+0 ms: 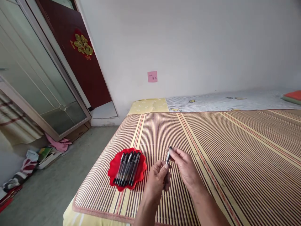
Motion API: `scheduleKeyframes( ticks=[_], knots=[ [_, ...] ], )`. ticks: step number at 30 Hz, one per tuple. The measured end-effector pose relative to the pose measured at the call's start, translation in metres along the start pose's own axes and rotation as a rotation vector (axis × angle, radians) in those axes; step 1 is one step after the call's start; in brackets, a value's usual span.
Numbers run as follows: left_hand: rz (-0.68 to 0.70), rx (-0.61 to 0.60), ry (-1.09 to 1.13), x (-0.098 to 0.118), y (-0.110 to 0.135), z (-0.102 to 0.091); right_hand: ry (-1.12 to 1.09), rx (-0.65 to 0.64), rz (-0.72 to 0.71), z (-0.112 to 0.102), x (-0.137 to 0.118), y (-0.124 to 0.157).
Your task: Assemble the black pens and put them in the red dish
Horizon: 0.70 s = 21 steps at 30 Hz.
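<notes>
Forearms: yours, bottom centre.
Left hand: fingers gripping pen, lower part.
Right hand: fingertips pinching its top.
Pen: align both your grips.
Plate: left, holding pens.

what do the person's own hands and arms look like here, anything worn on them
Both the left hand and the right hand are bare, without gloves. The left forearm and right forearm are bare too as far as they show, with no sleeve, watch or bracelet in sight. Rings: none that I can make out.
</notes>
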<state>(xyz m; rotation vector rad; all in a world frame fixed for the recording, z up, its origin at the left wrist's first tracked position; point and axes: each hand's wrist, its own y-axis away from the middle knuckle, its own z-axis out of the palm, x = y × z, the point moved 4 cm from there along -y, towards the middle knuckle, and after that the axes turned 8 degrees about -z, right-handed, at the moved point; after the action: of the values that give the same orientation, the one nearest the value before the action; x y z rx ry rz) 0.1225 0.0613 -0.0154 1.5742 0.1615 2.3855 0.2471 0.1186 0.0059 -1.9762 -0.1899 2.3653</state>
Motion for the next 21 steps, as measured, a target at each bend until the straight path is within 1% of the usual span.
scheduleKeyframes(
  ticks=[2, 4, 6, 7, 8, 10, 12, 14, 16, 18, 21],
  knots=[
    [-0.031, -0.024, -0.075, -0.004, 0.003, -0.001, -0.078, 0.219, -0.007, -0.023, -0.001, -0.003],
    [-0.060, -0.028, -0.107, -0.004, 0.005, -0.005, -0.236, 0.434, -0.077, -0.051, -0.002, -0.007],
    [-0.044, 0.015, -0.084, 0.003, 0.007, -0.013, -0.328, 0.522, -0.131, -0.072, -0.001, -0.010],
    [-0.011, 0.053, -0.059, 0.011, 0.008, -0.019, -0.319, 0.523, -0.130, -0.078, 0.002, -0.012],
    [0.035, 0.101, -0.029, 0.020, 0.009, -0.027, -0.272, 0.490, -0.111, -0.079, 0.005, -0.013],
    [0.171, 0.240, 0.056, 0.041, 0.013, -0.045, -0.137, 0.362, -0.062, -0.069, 0.013, -0.015],
    [0.297, 0.397, 0.168, 0.058, 0.020, -0.066, -0.017, 0.201, -0.038, -0.047, 0.024, -0.018],
    [0.364, 0.490, 0.264, 0.068, 0.026, -0.082, 0.070, 0.057, -0.043, -0.021, 0.036, -0.022],
    [0.377, 0.512, 0.328, 0.071, 0.030, -0.091, 0.152, -0.070, -0.040, 0.003, 0.048, -0.028],
    [0.360, 0.497, 0.364, 0.070, 0.031, -0.093, 0.253, -0.189, -0.026, 0.024, 0.058, -0.034],
    [0.344, 0.464, 0.379, 0.068, 0.030, -0.091, 0.461, -0.293, -0.025, 0.044, 0.069, -0.044]
  ],
)
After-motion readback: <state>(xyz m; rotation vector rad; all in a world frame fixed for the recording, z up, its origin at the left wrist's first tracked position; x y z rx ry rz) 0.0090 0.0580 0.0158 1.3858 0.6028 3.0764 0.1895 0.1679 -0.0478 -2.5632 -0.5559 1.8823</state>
